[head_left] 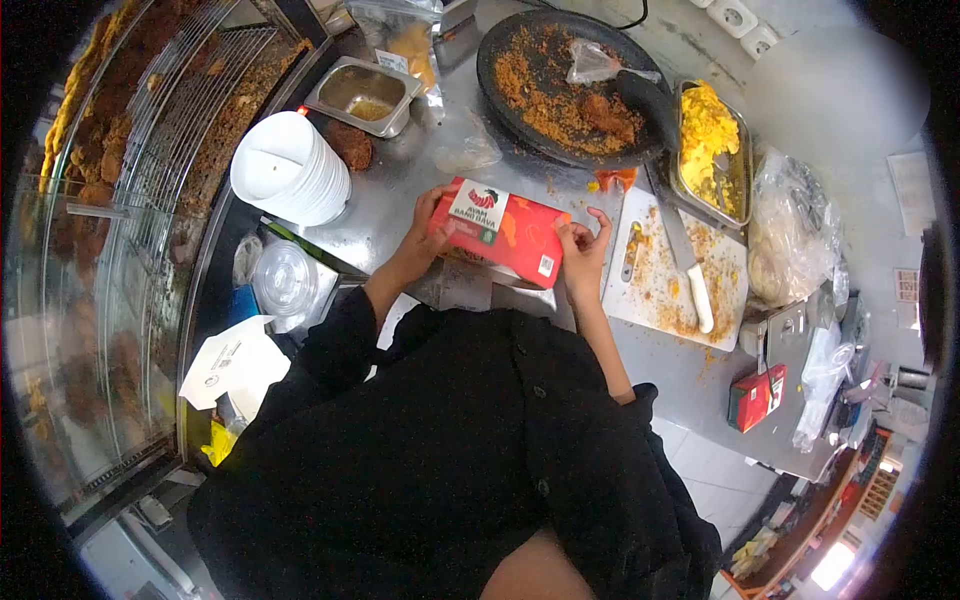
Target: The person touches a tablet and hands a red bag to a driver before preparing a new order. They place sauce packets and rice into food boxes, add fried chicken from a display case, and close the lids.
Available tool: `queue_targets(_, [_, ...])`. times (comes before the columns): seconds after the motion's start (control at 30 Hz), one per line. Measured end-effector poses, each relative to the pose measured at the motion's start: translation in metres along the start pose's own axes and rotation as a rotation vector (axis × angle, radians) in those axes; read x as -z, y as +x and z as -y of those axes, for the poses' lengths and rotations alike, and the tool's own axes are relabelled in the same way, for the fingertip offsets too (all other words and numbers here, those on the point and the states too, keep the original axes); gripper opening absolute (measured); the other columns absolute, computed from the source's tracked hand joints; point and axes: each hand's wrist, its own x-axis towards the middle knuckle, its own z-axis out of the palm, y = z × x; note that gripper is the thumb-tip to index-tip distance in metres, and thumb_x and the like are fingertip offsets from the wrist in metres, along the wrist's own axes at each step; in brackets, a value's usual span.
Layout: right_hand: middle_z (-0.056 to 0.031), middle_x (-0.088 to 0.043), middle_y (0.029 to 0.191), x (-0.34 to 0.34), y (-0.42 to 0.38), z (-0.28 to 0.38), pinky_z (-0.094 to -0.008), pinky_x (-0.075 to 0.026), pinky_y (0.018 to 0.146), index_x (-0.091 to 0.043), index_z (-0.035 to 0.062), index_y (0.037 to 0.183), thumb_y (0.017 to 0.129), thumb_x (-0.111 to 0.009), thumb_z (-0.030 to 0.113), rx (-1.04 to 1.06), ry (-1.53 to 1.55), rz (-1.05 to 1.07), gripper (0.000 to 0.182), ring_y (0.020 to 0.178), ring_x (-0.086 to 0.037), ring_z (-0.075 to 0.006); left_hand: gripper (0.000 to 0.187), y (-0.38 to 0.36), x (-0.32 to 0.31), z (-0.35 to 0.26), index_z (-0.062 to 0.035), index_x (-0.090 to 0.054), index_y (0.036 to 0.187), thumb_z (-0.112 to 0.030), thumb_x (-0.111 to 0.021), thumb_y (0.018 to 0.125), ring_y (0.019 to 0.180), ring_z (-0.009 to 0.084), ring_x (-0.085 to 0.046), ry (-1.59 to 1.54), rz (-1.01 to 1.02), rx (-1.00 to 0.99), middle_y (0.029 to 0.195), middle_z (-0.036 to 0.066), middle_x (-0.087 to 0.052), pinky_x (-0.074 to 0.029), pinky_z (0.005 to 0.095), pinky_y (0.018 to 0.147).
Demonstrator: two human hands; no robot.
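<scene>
A red food box (515,232) with a white label lies level in front of the black-clothed torso, over the metal counter's near edge. My left hand (430,235) grips its left end, with the fingers wrapped at the corner. At the right end, my right hand (583,245) has its thumb and a finger against the box edge, the other fingers raised and bent. The lid looks closed, and the box's underside is hidden. Just beyond it, a clear plastic bag (468,153) rests on the counter.
Stacked white bowls (290,170) and a steel container (365,97) stand left. Behind is a round black tray (510,85) with crumbs. A cutting board (650,285) holds a knife (690,260). Yellow food fills a steel tray (741,205); another red box (757,397) sits right.
</scene>
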Motion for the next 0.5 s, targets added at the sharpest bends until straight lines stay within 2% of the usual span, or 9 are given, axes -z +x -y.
queue_targets(0.03, [-0.0076, -0.058, 0.091, 0.002, 0.001, 0.005, -0.0284, -0.045, 0.078, -0.043, 0.0094, 0.12, 0.083, -0.069, 0.017, 0.14, -0.184, 0.011, 0.046, 0.085, -0.055, -0.0159, 0.054, -0.004, 0.003, -0.009, -0.0062, -0.034, 0.133, -0.03, -0.05, 0.088, 0.125, 0.0308, -0.032, 0.061, 0.035, -0.041, 0.128, 0.017, -0.036, -0.023, 0.0389, 0.106])
queue_targets(0.07, [-0.0084, -0.058, 0.094, 0.002, 0.0, 0.016, -0.0287, -0.046, 0.079, -0.048, 0.0098, 0.119, 0.082, -0.069, 0.018, 0.279, -0.368, 0.023, 0.043, 0.09, -0.054, -0.0164, 0.063, -0.005, 0.008, -0.024, -0.0075, -0.036, 0.135, -0.039, -0.058, 0.085, 0.125, 0.0318, -0.033, 0.096, 0.07, -0.067, 0.13, 0.017, -0.035, -0.023, 0.0409, 0.107])
queue_targets(0.1, [-0.0093, -0.057, 0.098, 0.004, -0.002, 0.028, -0.029, -0.046, 0.08, -0.052, 0.0102, 0.118, 0.082, -0.07, 0.018, 0.413, -0.55, 0.031, 0.041, 0.094, -0.054, -0.0168, 0.062, -0.009, 0.009, -0.024, -0.0084, -0.038, 0.134, -0.04, -0.059, 0.085, 0.127, 0.0322, -0.031, 0.112, 0.076, -0.073, 0.132, 0.017, -0.034, -0.024, 0.041, 0.107])
queue_targets(0.13, [-0.0115, -0.056, 0.107, 0.005, -0.004, 0.046, -0.0316, -0.045, 0.086, -0.063, 0.0105, 0.109, 0.079, -0.071, 0.018, 0.507, -0.601, 0.15, 0.032, 0.106, -0.051, -0.0231, 0.062, -0.012, 0.01, -0.025, -0.0093, -0.04, 0.133, -0.041, -0.06, 0.084, 0.129, 0.0326, -0.029, 0.129, 0.086, -0.081, 0.135, 0.018, -0.032, -0.024, 0.0412, 0.107])
queue_targets(0.2, [-0.0103, -0.056, 0.117, -0.003, -0.015, 0.091, -0.0403, -0.038, 0.096, -0.066, 0.013, 0.107, 0.076, -0.073, 0.021, 0.607, -0.563, 0.504, 0.033, 0.118, -0.048, -0.0273, 0.059, -0.014, 0.012, -0.027, -0.0111, -0.044, 0.132, -0.041, -0.061, 0.084, 0.132, 0.0336, -0.027, 0.157, 0.097, -0.083, 0.139, 0.019, -0.028, -0.025, 0.0415, 0.107])
queue_targets(0.3, [-0.0065, -0.054, 0.125, -0.01, -0.033, 0.09, -0.0503, -0.028, 0.103, -0.067, 0.0171, 0.109, 0.071, -0.076, 0.023, 0.66, -0.851, 0.643, 0.039, 0.125, -0.043, -0.0299, 0.053, -0.013, 0.018, -0.029, -0.0134, -0.047, 0.13, -0.036, -0.062, 0.085, 0.136, 0.0352, -0.024, 0.189, 0.148, -0.083, 0.145, 0.021, -0.023, -0.025, 0.0418, 0.107])
queue_targets(0.4, [-0.0038, -0.054, 0.127, -0.007, -0.029, 0.061, -0.0566, -0.019, 0.106, -0.067, 0.0206, 0.109, 0.071, -0.076, 0.024, 0.804, -0.844, 0.645, 0.039, 0.129, -0.04, -0.0294, 0.047, -0.012, 0.023, -0.019, -0.0145, -0.048, 0.13, -0.027, -0.061, 0.087, 0.135, 0.036, -0.025, 0.252, 0.225, -0.121, 0.148, 0.02, -0.021, -0.027, 0.0412, 0.107])
queue_targets(0.5, [-0.0057, -0.056, 0.126, -0.004, -0.027, 0.042, -0.0557, -0.018, 0.107, -0.068, 0.0192, 0.109, 0.073, -0.074, 0.022, 0.892, -0.795, 0.605, 0.036, 0.129, -0.04, -0.0297, 0.044, -0.019, 0.02, -0.018, -0.0142, -0.05, 0.129, -0.017, -0.06, 0.086, 0.133, 0.0358, -0.032, 0.346, 0.2, -0.136, 0.148, 0.019, -0.023, -0.03, 0.0395, 0.106])
